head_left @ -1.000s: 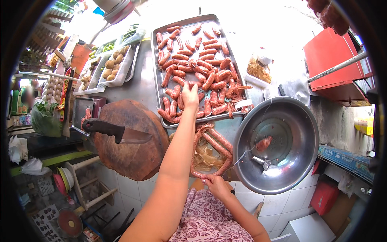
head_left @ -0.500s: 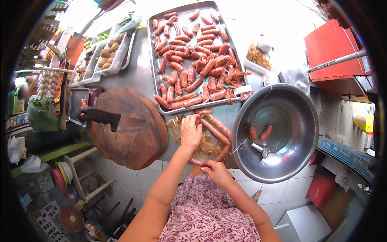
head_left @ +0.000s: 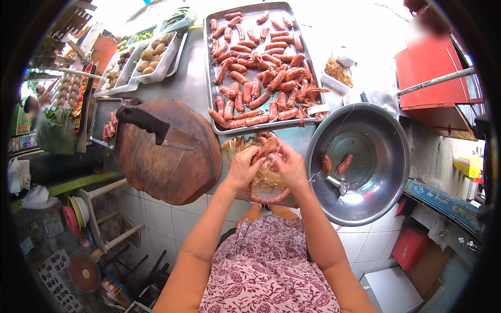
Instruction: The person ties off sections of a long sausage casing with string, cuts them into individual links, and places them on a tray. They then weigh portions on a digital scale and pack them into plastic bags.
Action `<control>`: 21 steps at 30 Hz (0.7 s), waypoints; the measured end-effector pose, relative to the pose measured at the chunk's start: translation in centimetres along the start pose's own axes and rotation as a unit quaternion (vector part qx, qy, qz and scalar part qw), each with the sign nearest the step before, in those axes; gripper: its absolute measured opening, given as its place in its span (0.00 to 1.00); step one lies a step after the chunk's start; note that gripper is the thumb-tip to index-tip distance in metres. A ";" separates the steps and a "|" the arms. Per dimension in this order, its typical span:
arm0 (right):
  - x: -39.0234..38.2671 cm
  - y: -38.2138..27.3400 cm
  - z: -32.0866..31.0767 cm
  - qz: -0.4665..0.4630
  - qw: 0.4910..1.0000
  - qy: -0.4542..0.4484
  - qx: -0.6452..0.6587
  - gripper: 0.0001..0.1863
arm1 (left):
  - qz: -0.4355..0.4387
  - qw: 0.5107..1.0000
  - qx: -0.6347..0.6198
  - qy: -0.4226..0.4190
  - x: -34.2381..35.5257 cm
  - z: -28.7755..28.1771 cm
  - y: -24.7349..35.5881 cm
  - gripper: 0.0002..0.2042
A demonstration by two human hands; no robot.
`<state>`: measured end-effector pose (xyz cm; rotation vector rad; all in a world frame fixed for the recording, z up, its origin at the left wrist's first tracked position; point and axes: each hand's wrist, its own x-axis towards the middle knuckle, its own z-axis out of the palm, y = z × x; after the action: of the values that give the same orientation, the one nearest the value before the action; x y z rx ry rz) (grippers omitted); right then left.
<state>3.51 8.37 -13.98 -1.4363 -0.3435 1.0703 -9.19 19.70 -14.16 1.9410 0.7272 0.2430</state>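
My left hand [head_left: 244, 169] pinches the loose, brownish end of a sausage casing [head_left: 265, 149] over the table's near edge. Close beside it, my right hand [head_left: 290, 168] is closed with fingertips together on a thin white string at that end. A long raw sausage [head_left: 272, 200] curves below both hands, partly hidden by them. Crumpled tan casing or paper [head_left: 234, 147] lies under it. To the right, a steel basin [head_left: 403, 167] holds two short sausages [head_left: 344, 164], a small metal piece [head_left: 337, 182] and string trailing over its rim.
A metal tray [head_left: 210, 62] full of tied sausages lies beyond my hands. At left, a knife [head_left: 180, 139] rests on a round wooden chopping board [head_left: 167, 182]. Farther left are a small tray of sausage pieces [head_left: 110, 127] and white crates with potatoes [head_left: 151, 56].
My right hand has moved up and away from me, from the sausage's near bend to beside my left hand. Both now work together at the casing end. The view has shifted slightly.
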 end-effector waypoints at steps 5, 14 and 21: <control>0.7 -3.5 -0.3 0.037 0.994 -0.086 0.057 0.10 | 0.020 1.000 0.003 0.009 -2.0 -2.5 3.4 0.09; -4.5 -8.9 3.7 -0.274 0.856 -0.160 -0.409 0.06 | -0.018 0.915 -0.402 -0.015 -5.6 -3.6 7.1 0.26; -4.8 -10.5 3.7 -0.303 0.845 -0.189 -0.398 0.03 | -0.049 0.900 -0.431 0.047 -7.3 -3.9 8.1 0.18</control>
<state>2.23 9.22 -1.97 -1.6256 -1.5689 0.6763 -13.75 15.84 -4.21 1.0479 0.6253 0.5028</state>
